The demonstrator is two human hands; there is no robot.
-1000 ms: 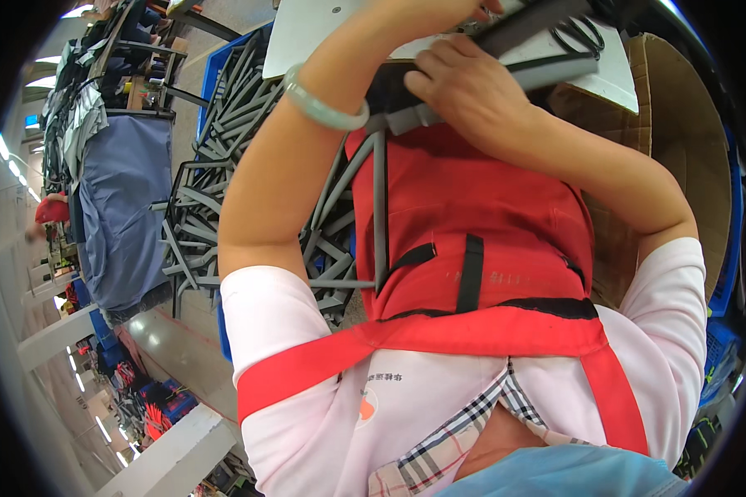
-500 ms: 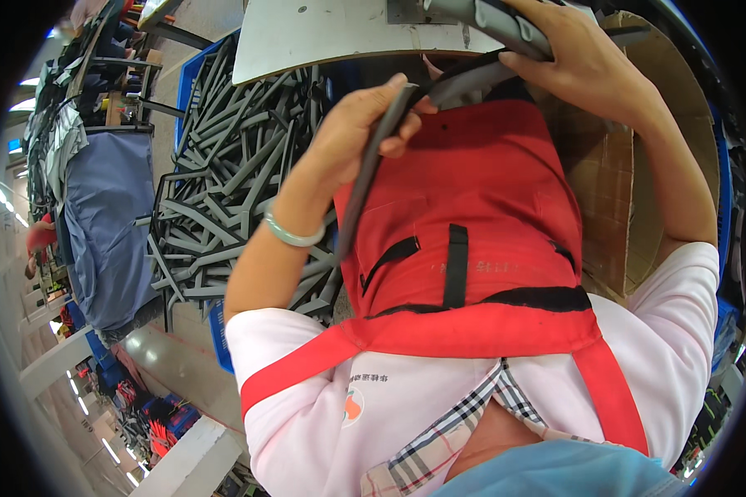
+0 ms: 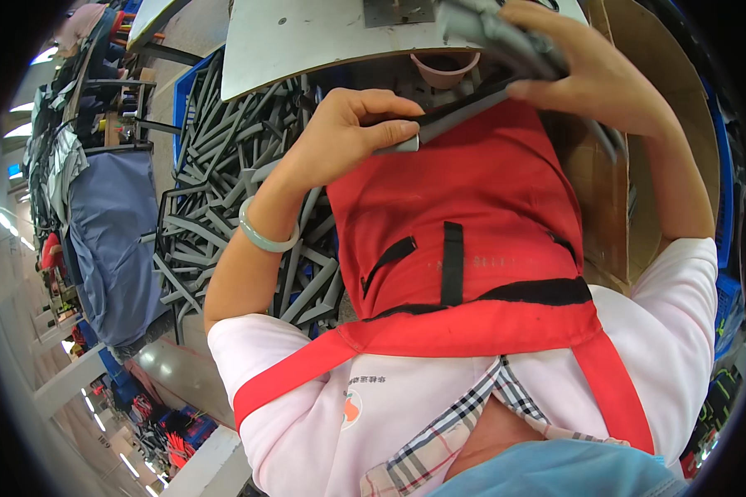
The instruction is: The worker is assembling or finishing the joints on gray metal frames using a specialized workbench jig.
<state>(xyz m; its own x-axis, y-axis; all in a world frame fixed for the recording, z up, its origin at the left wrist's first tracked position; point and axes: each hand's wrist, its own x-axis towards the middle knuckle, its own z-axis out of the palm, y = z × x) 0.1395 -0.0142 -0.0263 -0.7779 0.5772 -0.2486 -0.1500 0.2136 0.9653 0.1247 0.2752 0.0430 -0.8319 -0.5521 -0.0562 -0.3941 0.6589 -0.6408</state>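
My left hand is closed in a pinch, with a grey strip between its thumb and fingers. Over the far edge of my red apron, a longer grey strip with a black edge stretches from near that pinch toward my other hand. My right hand grips a bundle of grey strips, smeared by motion, close to the table edge. How many strips are in the bundle cannot be made out.
A white table stands ahead, with a pink cup below its edge. At left, a blue crate overflows with grey and black strips. A cardboard box is at right. Grey-blue cloth hangs farther left.
The strip that hung steeply down from my left hand no longer hangs there; the hand now pinches a strip end. My right hand has moved slightly right and down with the bundle.
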